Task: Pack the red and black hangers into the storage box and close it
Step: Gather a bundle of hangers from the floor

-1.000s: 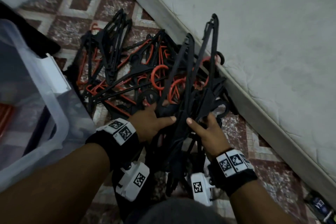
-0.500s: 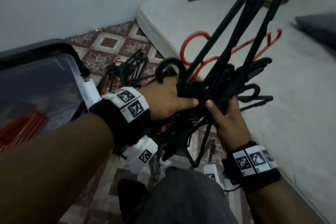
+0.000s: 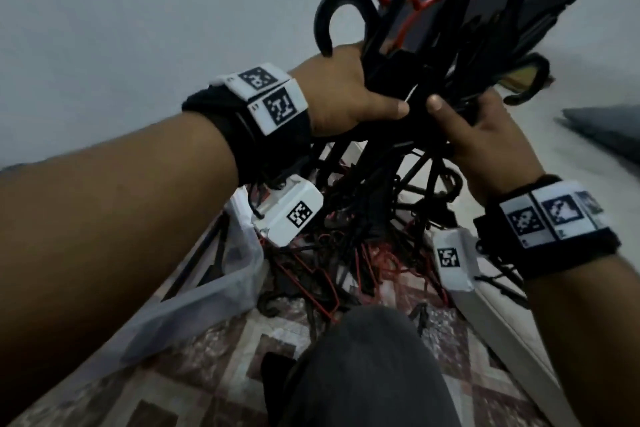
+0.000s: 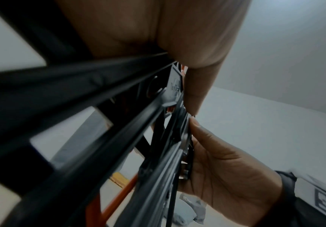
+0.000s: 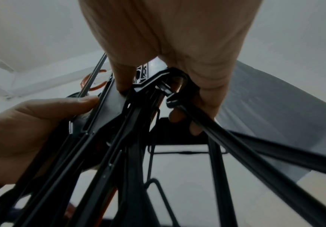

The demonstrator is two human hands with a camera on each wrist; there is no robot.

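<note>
Bundle of hangers (image 3: 440,55) held up in both hands, above the floor.

Mostly black, a few red ones showing at the top of the bunch. Left hand (image 3: 349,90) wraps the bundle from one side, thumb pressed across the front; right hand (image 3: 485,135) grips the other side, fingers curled round the bars, thumbs nearly meeting. More hangers lie tangled on the patterned floor (image 3: 242,357) below. Clear storage box (image 3: 214,291) stands lower left, its corner just beside that loose heap. Pale mattress edge (image 3: 512,326) runs along the right.
</note>
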